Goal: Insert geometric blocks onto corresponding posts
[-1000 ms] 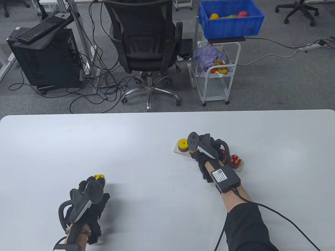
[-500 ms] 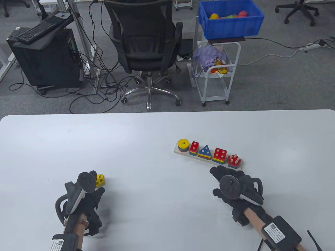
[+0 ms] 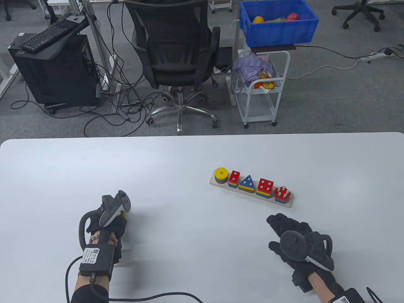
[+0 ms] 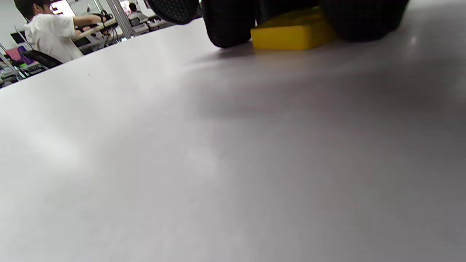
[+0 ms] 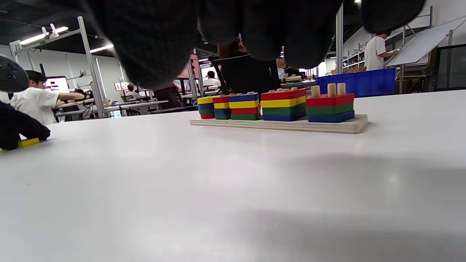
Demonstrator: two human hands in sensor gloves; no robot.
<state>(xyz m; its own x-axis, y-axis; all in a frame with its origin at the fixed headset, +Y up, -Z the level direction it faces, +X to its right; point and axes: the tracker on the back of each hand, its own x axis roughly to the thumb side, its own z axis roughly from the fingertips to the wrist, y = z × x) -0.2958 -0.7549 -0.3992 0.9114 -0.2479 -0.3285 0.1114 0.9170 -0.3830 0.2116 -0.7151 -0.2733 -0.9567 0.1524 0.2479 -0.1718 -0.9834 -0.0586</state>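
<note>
1. The yellow block [image 4: 293, 34] is gripped between fingers [image 4: 227, 25] of the left hand [image 3: 109, 221] while it lies flat on the table [image 3: 189, 157], at about eight o'clock from the peg board [image 3: 251, 192]; a lift is judged to be in preparation.
2. The right hand [image 3: 293, 236] is rested at about five o'clock of the board, its fingers spread and relaxed, nothing held; it is presumably kept clear of the left hand's path.
3. Pegs are seen bare above the red pentagon stack [image 3: 282, 194], so the yellow block is probably meant there.
4. In the table view the block is almost wholly hidden under the glove; its holes cannot be made out.
</note>
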